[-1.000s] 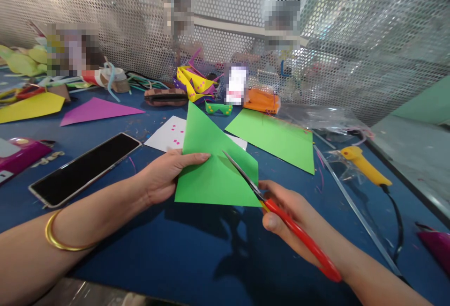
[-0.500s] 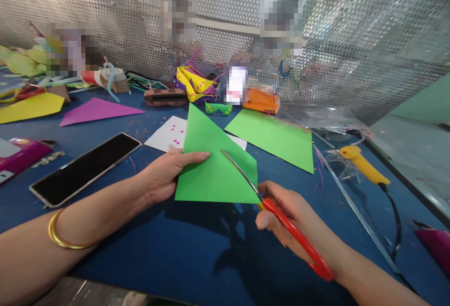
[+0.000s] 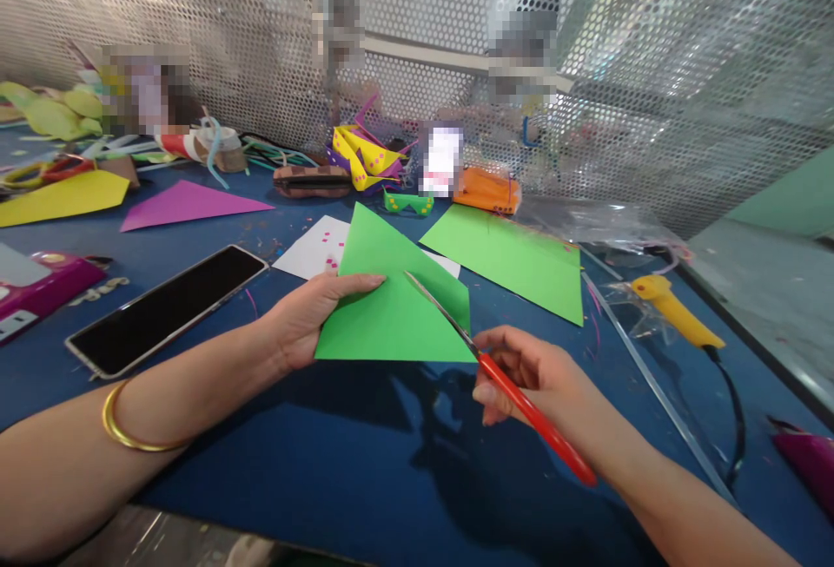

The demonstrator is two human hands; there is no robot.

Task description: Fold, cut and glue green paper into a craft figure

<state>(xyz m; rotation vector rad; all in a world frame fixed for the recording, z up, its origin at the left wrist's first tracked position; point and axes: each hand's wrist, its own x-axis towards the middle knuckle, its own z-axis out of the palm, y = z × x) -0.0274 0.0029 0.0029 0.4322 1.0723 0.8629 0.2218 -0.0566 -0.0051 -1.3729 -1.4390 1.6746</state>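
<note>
Gently hold mid-frame green sheet (image 3: 378, 319) — likely light, creasable — by left edge, as pinched in left hand (image 3: 305, 317), with scissors (image 3: 512, 389) clasped in right hand (image 3: 547, 376).

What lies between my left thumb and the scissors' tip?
In the head view, only a bare bit of the held green sheet lies between the left hand's thumb and the tip of the scissors.
</note>
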